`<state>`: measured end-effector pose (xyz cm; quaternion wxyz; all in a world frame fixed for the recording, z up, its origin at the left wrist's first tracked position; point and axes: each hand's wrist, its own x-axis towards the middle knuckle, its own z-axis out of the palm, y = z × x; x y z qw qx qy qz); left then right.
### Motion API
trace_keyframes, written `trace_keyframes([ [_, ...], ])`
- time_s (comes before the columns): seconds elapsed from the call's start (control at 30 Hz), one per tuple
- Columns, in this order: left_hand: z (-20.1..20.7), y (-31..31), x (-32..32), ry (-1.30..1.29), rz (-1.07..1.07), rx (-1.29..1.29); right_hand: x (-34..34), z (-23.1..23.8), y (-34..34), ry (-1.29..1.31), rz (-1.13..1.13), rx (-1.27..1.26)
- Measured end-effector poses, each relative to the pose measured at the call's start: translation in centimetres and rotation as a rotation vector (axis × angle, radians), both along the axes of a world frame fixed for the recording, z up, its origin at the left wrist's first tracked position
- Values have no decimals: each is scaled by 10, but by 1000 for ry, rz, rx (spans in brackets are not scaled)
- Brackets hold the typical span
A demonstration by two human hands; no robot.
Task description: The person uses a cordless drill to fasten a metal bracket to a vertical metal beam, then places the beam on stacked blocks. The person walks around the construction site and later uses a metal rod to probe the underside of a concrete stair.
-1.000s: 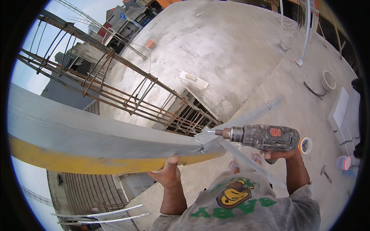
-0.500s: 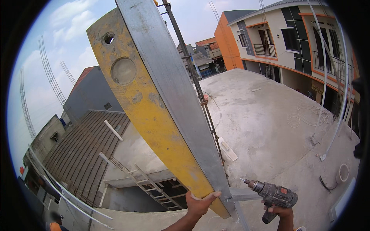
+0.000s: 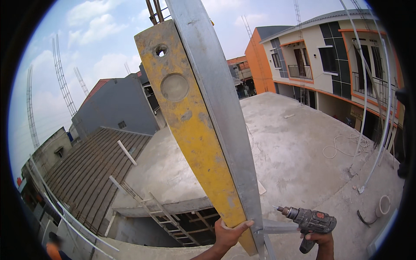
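Observation:
A worn yellow spirit level (image 3: 197, 145), spattered with dried cement, stands slightly tilted in the picture against a galvanised metal post (image 3: 214, 80). My left hand (image 3: 229, 236) is closed round the level near its lower end, with the thumb across its face towards the post. At the lower right my right hand (image 3: 323, 241) grips a dusty black cordless drill (image 3: 315, 221). Its bit points left towards the post and stays apart from it. A shorter metal bar (image 3: 279, 226) meets the post just below the drill's tip.
Beyond lies a concrete slab (image 3: 299, 143) with a loose white cable (image 3: 342, 147) and a bucket (image 3: 383, 205). At lower left, a wooden ladder (image 3: 167, 216) leans at an opening below, where a person (image 3: 56, 249) shows. Thin reinforcing bars (image 3: 155, 11) rise behind the level.
In the picture, the level and post have shifted right and stand more upright as the view turned. Both hands keep their grips, and the drill stays nearly in place.

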<state>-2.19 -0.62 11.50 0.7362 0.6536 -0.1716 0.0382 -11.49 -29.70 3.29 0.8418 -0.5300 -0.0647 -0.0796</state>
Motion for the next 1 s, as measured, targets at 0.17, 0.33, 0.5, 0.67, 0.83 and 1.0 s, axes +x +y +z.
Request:
trace_keyframes([
  [0.17,1,4,-2,-41,14,9,-1,1,2,-7,-25,-5],
  [0.33,2,0,-2,-31,11,24,-2,4,7,7,-64,47],
  [0.5,1,-4,1,-27,5,57,-1,3,5,2,-19,36],
  [0.67,-7,-9,6,-60,5,19,1,-1,0,4,27,26],
  [0.83,-24,-1,15,-55,-201,-166,-1,-6,8,-8,-27,76],
  [1.0,-48,17,27,236,-504,-614,7,-9,41,-59,-177,212],
])
